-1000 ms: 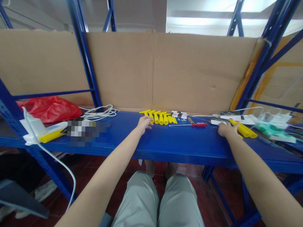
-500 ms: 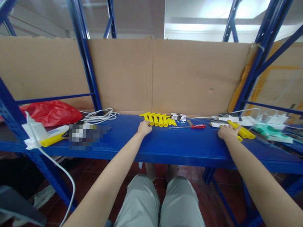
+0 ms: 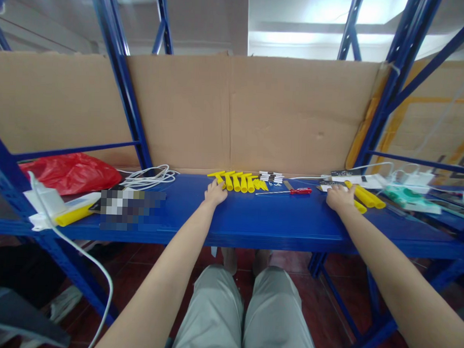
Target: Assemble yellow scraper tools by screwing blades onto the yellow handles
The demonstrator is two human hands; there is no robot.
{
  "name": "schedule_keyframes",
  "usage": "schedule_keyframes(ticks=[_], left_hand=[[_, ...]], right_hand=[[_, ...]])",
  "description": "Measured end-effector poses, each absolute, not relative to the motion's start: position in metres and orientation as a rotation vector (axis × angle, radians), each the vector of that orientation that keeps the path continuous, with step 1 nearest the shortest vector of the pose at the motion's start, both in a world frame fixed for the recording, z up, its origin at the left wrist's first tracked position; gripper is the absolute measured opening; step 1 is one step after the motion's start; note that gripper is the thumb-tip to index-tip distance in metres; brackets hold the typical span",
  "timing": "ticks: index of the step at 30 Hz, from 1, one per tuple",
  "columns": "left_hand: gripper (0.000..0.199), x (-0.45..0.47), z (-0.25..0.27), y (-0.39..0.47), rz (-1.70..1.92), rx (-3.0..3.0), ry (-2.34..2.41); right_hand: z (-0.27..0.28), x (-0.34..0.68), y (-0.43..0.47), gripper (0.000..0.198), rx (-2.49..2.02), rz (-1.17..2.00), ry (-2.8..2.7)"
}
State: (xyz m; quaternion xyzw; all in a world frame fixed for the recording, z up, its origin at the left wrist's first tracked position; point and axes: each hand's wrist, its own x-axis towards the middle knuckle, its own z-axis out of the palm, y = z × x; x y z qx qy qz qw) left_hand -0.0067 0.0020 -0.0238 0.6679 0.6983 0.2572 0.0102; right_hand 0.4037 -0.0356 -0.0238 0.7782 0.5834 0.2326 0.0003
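Note:
My left hand (image 3: 215, 193) rests at the left end of a row of several yellow T-shaped handles (image 3: 244, 183), its fingers closed round the leftmost one. Small yellow pieces (image 3: 260, 184) lie at the right end of that row. My right hand (image 3: 339, 199) lies on the shelf with its fingers loosely apart, beside yellow tubes (image 3: 371, 198) and in front of black-and-white packets (image 3: 328, 186). It partly covers both, and its fingertips are hard to make out. Between my hands lies a screwdriver (image 3: 300, 190) with a red handle.
Black-and-white sticks (image 3: 271, 177) are stacked by the cardboard back wall (image 3: 295, 115). A coiled white cable (image 3: 150, 178), a red plastic bag (image 3: 70, 173) and a yellow tube (image 3: 74, 215) lie to the left. A green-and-white packet (image 3: 411, 199) is on the right. Blue uprights (image 3: 130, 99) frame the shelf.
The whole view has shifted slightly. My right hand has drawn a little left, with its fingers less spread over the tubes. My left hand remains at the leftmost handle.

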Motion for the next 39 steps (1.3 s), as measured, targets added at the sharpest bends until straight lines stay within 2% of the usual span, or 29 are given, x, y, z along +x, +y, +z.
schedule_keyframes(ticks=[5, 13, 24, 31, 39], left_hand=[[0.047, -0.006, -0.024, 0.004, 0.773, 2.028, 2.2], [0.043, -0.003, -0.017, -0.01, 0.969, 1.862, 2.322], [0.04, -0.007, -0.013, -0.017, 1.063, 1.774, 2.434], [0.046, -0.003, -0.012, -0.019, 1.046, 1.812, 2.497], [0.043, 0.001, -0.008, -0.025, 1.006, 1.869, 2.442]], right_hand=[[-0.023, 0.404, -0.034, 0.048, 2.426, 0.697, 1.858], [-0.027, 0.409, -0.028, 0.047, 2.421, 0.673, 1.888], [-0.021, 0.4, -0.038, 0.05, 2.44, 0.614, 1.886], [-0.021, 0.401, -0.036, 0.05, 2.443, 0.611, 1.895], [-0.021, 0.4, -0.037, 0.047, 2.466, 0.579, 1.908]])
